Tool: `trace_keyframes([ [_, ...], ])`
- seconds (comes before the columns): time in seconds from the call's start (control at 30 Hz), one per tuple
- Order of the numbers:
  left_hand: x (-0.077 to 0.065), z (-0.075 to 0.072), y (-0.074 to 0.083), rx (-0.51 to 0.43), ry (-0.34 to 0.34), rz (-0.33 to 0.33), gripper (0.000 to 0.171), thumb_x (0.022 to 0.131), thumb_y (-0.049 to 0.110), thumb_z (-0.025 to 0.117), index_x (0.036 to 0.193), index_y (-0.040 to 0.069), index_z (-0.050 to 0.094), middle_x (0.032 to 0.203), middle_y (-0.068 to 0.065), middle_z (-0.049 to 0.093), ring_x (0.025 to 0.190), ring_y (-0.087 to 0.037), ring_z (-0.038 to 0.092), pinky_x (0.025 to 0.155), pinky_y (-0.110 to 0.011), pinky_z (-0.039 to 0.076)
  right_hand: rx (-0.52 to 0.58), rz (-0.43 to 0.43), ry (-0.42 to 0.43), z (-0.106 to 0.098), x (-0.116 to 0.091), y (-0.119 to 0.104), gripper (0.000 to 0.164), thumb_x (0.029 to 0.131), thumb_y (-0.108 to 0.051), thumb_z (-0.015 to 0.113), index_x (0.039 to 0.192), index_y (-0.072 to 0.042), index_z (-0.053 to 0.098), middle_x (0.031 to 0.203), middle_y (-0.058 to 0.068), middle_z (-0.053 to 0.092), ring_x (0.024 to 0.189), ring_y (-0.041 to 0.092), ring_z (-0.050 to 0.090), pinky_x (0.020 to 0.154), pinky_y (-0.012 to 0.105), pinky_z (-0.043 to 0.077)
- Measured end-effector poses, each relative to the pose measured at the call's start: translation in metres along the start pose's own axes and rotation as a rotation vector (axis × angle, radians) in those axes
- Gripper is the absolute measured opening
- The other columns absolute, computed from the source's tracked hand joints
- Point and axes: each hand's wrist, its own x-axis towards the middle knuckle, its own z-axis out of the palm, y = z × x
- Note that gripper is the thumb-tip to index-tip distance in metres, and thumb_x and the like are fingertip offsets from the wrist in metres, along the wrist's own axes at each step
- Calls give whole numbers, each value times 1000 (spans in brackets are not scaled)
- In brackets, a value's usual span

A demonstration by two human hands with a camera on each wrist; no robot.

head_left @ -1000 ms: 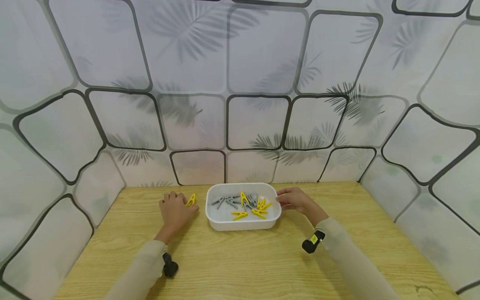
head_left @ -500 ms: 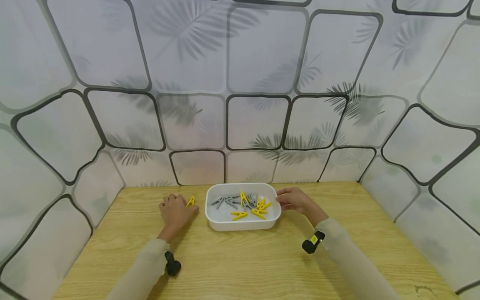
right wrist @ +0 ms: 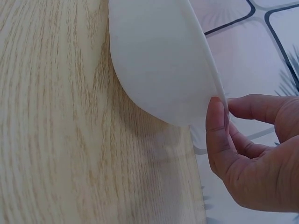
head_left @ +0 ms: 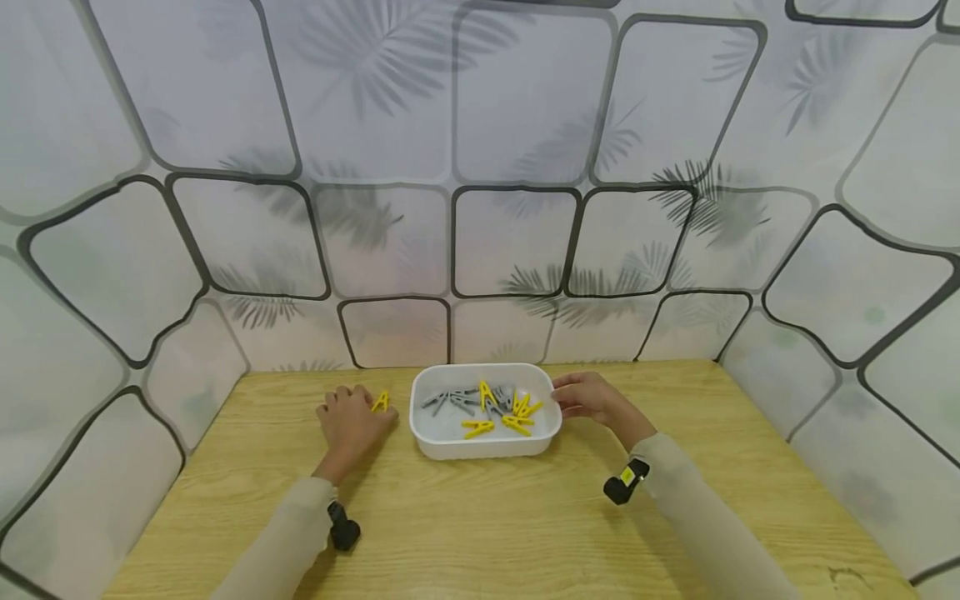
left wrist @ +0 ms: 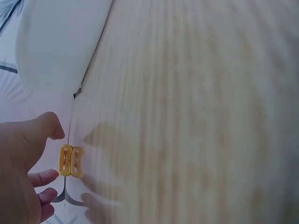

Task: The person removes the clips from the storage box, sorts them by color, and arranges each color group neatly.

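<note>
- Left hand (head_left: 354, 423): thumb and fingers loosely parted at 1 yellow clip (left wrist: 68, 158) on the table (head_left: 480, 533), left of the tray; whether they touch is unclear.
- Right hand (head_left: 592, 398): pinches the right rim of the white tray (head_left: 483, 450).
- Work seems partway: grey clips (head_left: 433, 401) and other yellow clips (head_left: 486, 426) lie inside; 1 remains outside.
- Wood stretches on the near side; the wall (head_left: 517, 233) rises close beyond the tray's far edge.
</note>
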Motion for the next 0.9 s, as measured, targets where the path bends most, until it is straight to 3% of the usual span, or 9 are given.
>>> trace_keyframes([
  [0.17, -1, -2, -1, -19, 9, 22, 47, 82, 41, 73, 105, 1, 62, 110, -24, 55, 106, -45, 47, 94, -62, 33, 4, -8, -6, 1, 1, 1, 44, 98, -5, 61, 136, 15, 50, 94, 6, 71, 79, 10, 67, 70, 25, 58],
  [0.47, 4, -10, -6, -82, 127, 175, 39, 82, 29, 80, 106, 3, 65, 109, -24, 60, 102, -44, 51, 89, -61, 36, 2, 4, -5, 0, 0, -1, 44, 98, -6, 61, 137, 14, 50, 96, 8, 71, 81, 11, 67, 70, 25, 58],
  [0.63, 8, -20, -2, -85, 191, 290, 36, 81, 27, 81, 105, 3, 68, 103, -21, 64, 99, -44, 55, 91, -63, 40, 11, 0, -14, 0, -1, -1, 46, 98, -6, 61, 138, 15, 49, 97, 6, 71, 81, 11, 68, 72, 25, 58],
  [0.9, 7, -39, 20, -37, 232, 516, 30, 81, 22, 83, 103, 6, 70, 95, -15, 66, 89, -37, 58, 89, -61, 44, 17, -7, -6, 1, -2, -1, 45, 98, -5, 61, 137, 15, 50, 96, 6, 71, 81, 11, 68, 71, 25, 58],
])
